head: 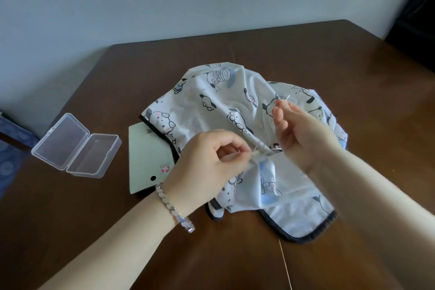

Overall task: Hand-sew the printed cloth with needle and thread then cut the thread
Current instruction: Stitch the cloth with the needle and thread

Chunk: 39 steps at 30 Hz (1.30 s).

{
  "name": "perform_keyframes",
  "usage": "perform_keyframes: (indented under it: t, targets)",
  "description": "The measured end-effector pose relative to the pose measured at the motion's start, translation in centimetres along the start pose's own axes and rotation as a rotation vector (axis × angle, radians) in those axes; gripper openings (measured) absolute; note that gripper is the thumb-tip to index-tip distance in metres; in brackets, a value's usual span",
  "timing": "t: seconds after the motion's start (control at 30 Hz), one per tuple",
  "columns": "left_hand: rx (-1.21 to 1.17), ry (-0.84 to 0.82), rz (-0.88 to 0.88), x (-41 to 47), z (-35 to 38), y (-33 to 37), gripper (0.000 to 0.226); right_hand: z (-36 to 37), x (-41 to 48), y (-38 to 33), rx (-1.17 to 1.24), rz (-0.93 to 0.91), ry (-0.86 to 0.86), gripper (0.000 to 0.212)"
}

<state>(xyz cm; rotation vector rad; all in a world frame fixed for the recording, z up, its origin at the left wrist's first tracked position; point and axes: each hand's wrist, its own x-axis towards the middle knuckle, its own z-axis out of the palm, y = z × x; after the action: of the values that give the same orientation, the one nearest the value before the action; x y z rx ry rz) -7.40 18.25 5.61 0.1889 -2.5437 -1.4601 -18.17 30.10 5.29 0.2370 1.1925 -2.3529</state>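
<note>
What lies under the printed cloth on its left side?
A pale green card lies on the brown table, its right part tucked under the printed cloth. How far it reaches, and anything else beneath the cloth, is covered.

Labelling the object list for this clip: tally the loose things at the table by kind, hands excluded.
Printed cloth: 1
Needle: 1
Clear plastic box, lid open: 1
Pale green card: 1
Bracelet, on the left wrist: 1
Total: 5
</note>
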Motion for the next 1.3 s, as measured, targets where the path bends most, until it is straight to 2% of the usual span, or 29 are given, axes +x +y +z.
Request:
perform_keyframes:
  t: [0.13, 0.17, 0.27, 0.33, 0.47, 0.57, 0.67, 0.77, 0.83, 0.9, 0.93, 1.0, 1.07, 1.13, 1.2, 1.3]
  targets:
    - [-0.038, 0.008, -0.062, 0.1, -0.3, -1.0, 0.016, -1.0, 2.9, -1.8, -0.479, -0.178, 0.124, 0.012]
    - [-0.025, 0.016, -0.073, 0.2, -0.3, -1.2, 0.016, -1.2, 3.5, -2.2, -0.514, -0.122, 0.111, 0.01]
    - [-0.025, 0.008, -0.098, 0.4, -0.4, -1.7, 0.013, -1.3, 4.1, -3.3, -0.625, 0.32, -0.074, 0.011]
    - [-0.029, 0.019, -0.11, 0.6, -0.5, -2.0, 0.017, -1.9, 4.4, -3.5, -0.757, 0.434, -0.149, 0.011]
    - [-0.049, 0.013, -0.117, 0.5, -0.7, -1.7, 0.018, -2.9, 4.5, -4.2, -0.914, 0.397, -0.12, 0.006]
    - [-0.045, -0.006, -0.122, 0.6, -0.7, -1.7, 0.018, -3.1, 4.6, -4.8, -0.986, 0.262, -0.001, 0.007]
    - [-0.023, -0.014, -0.119, 0.7, -0.5, -1.5, 0.016, -2.9, 4.7, -5.2, -0.949, 0.097, 0.071, 0.013]
    - [-0.032, -0.04, -0.136, 0.7, -0.3, -1.2, 0.014, -2.1, 4.5, -5.7, -0.753, 0.01, 0.077, 0.011]
    - [-0.038, -0.051, -0.149, 0.9, -0.3, -1.0, 0.013, -1.1, 4.3, -5.7, -0.471, 0.087, 0.003, 0.006]
    - [-0.049, -0.057, -0.156, 1.0, -0.2, -0.9, 0.01, -0.1, 3.8, -5.3, -0.204, 0.206, -0.103, 0.01]
    - [-0.059, -0.062, -0.159, 1.1, -0.1, -0.9, 0.01, 0.2, 3.7, -4.9, -0.14, 0.227, -0.154, 0.012]
    - [-0.084, -0.072, -0.168, 1.1, 0.0, -0.8, 0.011, 0.9, 3.7, -3.7, -0.167, 0.182, -0.241, 0.015]
    - [-0.104, -0.077, -0.176, 1.0, 0.1, -0.7, 0.013, 1.1, 4.1, -2.3, -0.443, 0.01, -0.252, 0.019]
    - [-0.106, -0.081, -0.175, 1.0, 0.0, -0.7, 0.013, 0.8, 4.8, -1.6, -0.927, -0.307, -0.212, 0.017]
    - [-0.105, -0.088, -0.171, 1.0, -0.1, -0.7, 0.012, 0.0, 5.9, -1.8, -1.334, -0.634, -0.243, 0.015]
    - [-0.101, -0.099, -0.167, 0.9, -0.3, -0.8, 0.011, -1.6, 8.9, -3.3, -1.872, -0.945, -0.314, 0.022]
